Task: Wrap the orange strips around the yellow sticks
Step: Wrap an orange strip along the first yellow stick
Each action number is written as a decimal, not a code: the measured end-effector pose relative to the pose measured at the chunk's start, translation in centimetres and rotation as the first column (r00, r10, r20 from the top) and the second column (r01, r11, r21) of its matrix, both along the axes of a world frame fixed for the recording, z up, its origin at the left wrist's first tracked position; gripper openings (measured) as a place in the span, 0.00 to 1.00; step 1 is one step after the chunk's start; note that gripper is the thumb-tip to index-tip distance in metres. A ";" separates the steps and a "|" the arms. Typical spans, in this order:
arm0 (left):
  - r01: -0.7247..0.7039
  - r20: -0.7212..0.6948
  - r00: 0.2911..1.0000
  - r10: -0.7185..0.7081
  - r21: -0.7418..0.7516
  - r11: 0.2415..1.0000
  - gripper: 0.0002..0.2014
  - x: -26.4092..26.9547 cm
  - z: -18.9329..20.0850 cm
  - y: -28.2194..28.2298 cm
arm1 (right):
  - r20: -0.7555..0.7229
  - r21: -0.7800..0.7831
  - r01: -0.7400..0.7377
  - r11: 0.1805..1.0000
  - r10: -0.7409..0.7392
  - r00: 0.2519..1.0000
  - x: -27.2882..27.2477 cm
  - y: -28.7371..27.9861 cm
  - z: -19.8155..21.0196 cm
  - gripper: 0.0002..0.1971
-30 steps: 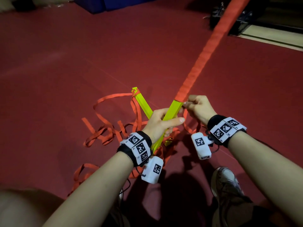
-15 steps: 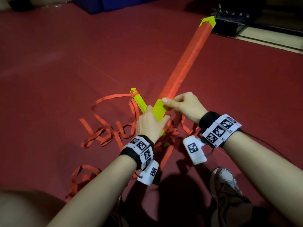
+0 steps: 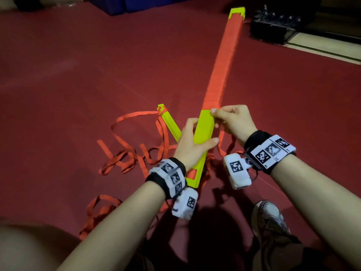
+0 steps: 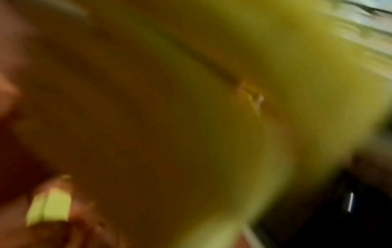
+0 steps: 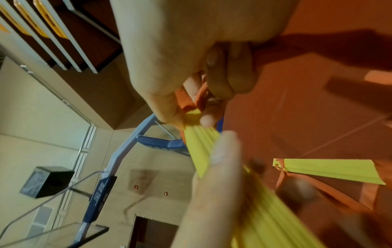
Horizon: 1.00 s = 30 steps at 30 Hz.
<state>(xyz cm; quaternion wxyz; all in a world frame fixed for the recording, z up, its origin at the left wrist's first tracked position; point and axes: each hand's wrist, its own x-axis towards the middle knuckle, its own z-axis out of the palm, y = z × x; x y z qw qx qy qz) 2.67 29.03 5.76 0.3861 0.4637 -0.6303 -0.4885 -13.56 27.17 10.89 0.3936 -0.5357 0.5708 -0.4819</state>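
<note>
Gripping long yellow plastic stick point(image 3: 204, 132) with left hand point(image 3: 192, 142); right hand point(image 3: 233, 122) just beyond, pinching orange fabric strip point(image 3: 222, 61) wound along stick, above red floor point(image 3: 78, 65).

Item one: long flat bright-yellow plastic stick point(image 3: 204, 132), which I hold slanting up and away from me; its far length is covered in tight orange winding point(image 3: 222, 61), with the yellow notched tip bare at the far end and the near part unwrapped. Item two: second yellow stick point(image 3: 170, 122), lying on the floor to my left, bare. Item three: loose flat orange fabric strips point(image 3: 125, 157), tangled in loops around it.
</note>
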 end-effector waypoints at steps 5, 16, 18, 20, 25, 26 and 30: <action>0.428 -0.445 0.876 -0.185 0.543 0.722 0.12 0.4 2.0 0.8 | 0.043 0.002 -0.107 0.994 0.107 0.993 -0.4 0.2 -0.3 0.20; -0.014 -0.069 0.997 0.018 0.045 0.999 0.16 0.2 0.9 -0.3 | 0.012 0.088 -0.108 0.990 0.107 0.994 -2.3 -0.7 0.9 0.10; -0.001 -0.017 1.000 0.000 -0.023 1.000 0.27 0.5 0.9 -0.5 | -0.039 0.108 -0.139 0.984 0.144 0.989 -1.7 -0.5 0.9 0.08; 0.045 -0.031 0.998 -0.046 -0.040 0.998 0.34 0.7 1.1 -0.6 | -0.081 0.113 -0.150 0.982 0.160 0.984 -1.4 -0.3 0.8 0.06; 0.120 -0.075 0.990 -0.121 -0.024 0.992 0.34 0.6 1.7 -0.8 | -0.095 0.066 -0.183 0.981 0.189 0.977 -1.7 0.0 0.6 0.11; 0.119 -0.084 0.989 -0.120 -0.013 0.993 0.33 0.5 1.7 -0.9 | -0.087 0.059 -0.197 0.979 0.202 0.976 -1.7 0.1 0.6 0.12; 0.078 -0.144 0.987 -0.070 0.048 0.996 0.33 0.5 1.3 -1.3 | -0.125 0.054 -0.210 0.976 0.215 0.968 -1.4 0.3 0.6 0.14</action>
